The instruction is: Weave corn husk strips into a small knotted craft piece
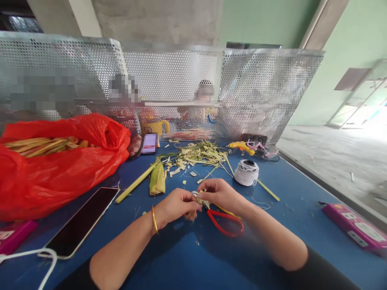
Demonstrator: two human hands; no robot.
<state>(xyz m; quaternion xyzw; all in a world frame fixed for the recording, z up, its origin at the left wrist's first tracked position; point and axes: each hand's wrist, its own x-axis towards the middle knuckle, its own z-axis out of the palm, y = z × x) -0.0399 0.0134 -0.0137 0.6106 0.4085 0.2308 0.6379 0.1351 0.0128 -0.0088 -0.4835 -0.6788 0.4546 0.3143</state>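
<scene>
My left hand [181, 203], with a gold bangle at the wrist, meets my right hand [218, 192] over the middle of the blue table. Both are closed, their fingertips pinching a small pale-green piece of plant stalk [199, 196] that the fingers mostly cover. Scissors [225, 230] with red handles lie just below my right hand, their tips close to the fingers. Beyond the hands are a short, thick green stalk piece [157, 181], a long thin stalk [136, 184] and a heap of pale-green shavings [201, 155]. A white spool of thread [246, 174] stands right of the heap.
On the left are a red plastic bag [75, 173] of dry stalks and a dark-screened phone [81, 223]. A purple box [355, 227] sits at the right edge. Glasses [267, 151] and a yellow tool [242, 147] lie near the perforated metal screen [266, 80]; people sit behind it.
</scene>
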